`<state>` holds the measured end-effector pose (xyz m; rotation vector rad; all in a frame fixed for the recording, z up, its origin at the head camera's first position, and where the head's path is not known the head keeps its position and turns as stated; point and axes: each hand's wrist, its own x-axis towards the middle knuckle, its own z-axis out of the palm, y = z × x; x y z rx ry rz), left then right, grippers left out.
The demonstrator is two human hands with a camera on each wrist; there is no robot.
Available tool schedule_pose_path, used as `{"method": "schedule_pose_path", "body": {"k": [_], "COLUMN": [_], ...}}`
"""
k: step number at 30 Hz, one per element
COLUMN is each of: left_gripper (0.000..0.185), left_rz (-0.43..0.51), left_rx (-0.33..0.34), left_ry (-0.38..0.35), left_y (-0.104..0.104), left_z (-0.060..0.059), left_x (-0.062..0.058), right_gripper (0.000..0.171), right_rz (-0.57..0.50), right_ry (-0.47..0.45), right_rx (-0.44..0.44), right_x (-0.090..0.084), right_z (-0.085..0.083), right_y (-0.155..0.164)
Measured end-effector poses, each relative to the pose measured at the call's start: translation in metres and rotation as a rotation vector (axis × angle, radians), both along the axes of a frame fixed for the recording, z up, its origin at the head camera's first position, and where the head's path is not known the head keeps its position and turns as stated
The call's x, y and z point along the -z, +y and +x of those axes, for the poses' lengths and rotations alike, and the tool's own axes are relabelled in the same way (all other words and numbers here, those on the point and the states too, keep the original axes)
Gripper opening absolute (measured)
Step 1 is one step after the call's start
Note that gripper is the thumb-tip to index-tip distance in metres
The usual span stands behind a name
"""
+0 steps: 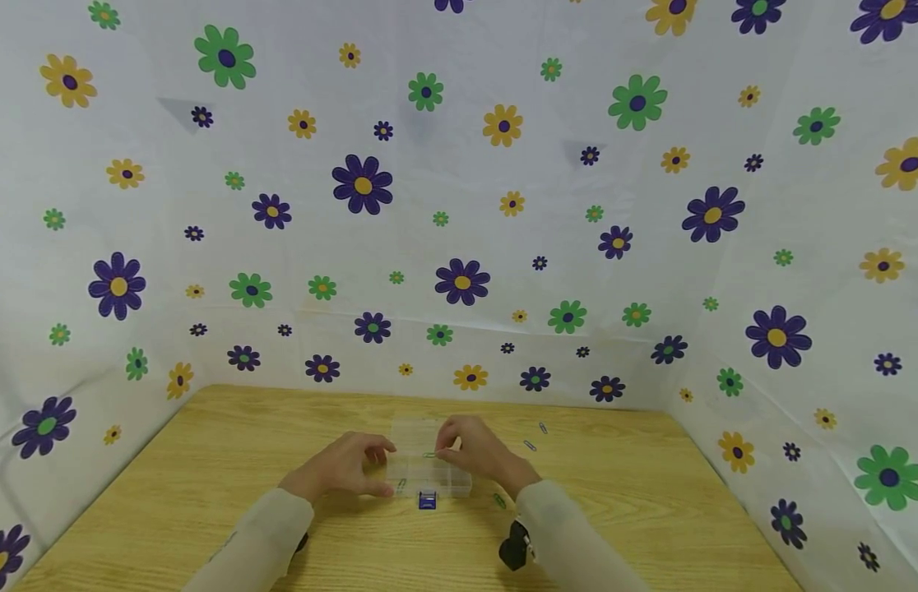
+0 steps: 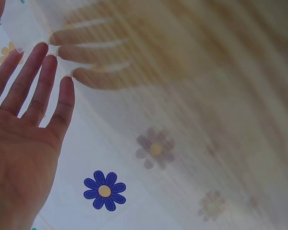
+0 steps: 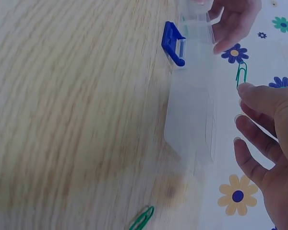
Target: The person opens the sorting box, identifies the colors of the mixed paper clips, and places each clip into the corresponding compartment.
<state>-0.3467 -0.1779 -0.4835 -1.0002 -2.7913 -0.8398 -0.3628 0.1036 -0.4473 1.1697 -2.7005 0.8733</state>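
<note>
- A clear, rectangular plastic compartment box (image 1: 428, 460) with a blue latch (image 1: 427, 500) sits on a pale wood-grain counter (image 1: 207, 460), near its front edge, framed by both hands of a person in translucent cream sleeves.
- The right hand (image 1: 477, 450) pinches a slim green wire paper clip (image 3: 241, 73) between thumb and fingertip, holding it just above the box's far side; the remaining fingers (image 3: 252, 160) hang loosely curled.
- The left hand (image 1: 350, 465) rests against the box's left end, its fingers straight and held close together, gripping nothing; in the left wrist view the fingertips (image 2: 67, 88) press on the smooth, see-through plastic wall, which mirrors them faintly.
- In the right wrist view the box appears as a frosted, slightly glossy slab, its blue latch clip (image 3: 173, 43) projecting from the near edge.
- A second green paper clip (image 3: 141, 219) lies loose on the counter just short of the box, on the right-hand side.
- Two more small clips (image 1: 536, 437) lie on the counter beyond the right hand, well apart from the box; their colour is too faint to tell.
- One green clip (image 1: 401, 484) shows through the box's clear plastic, in a front compartment on the left.
- White sheeting printed with purple, green and yellow daisies (image 1: 363, 184) walls the counter on three sides.
</note>
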Motion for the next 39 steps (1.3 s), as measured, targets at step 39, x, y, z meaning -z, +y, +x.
{"method": "schedule_pose_path", "body": {"k": [39], "left_gripper": [0.066], "left_rz": [0.022], "left_rx": [0.013], "left_ry": [-0.027], "left_y": [0.000], "left_z": [0.000], "left_x": [0.001], "right_gripper": [0.011], "right_rz": [0.062], "right_ry": [-0.058], "right_rx": [-0.044], "right_x": [0.016], "right_z": [0.012], "right_y": [-0.039]}}
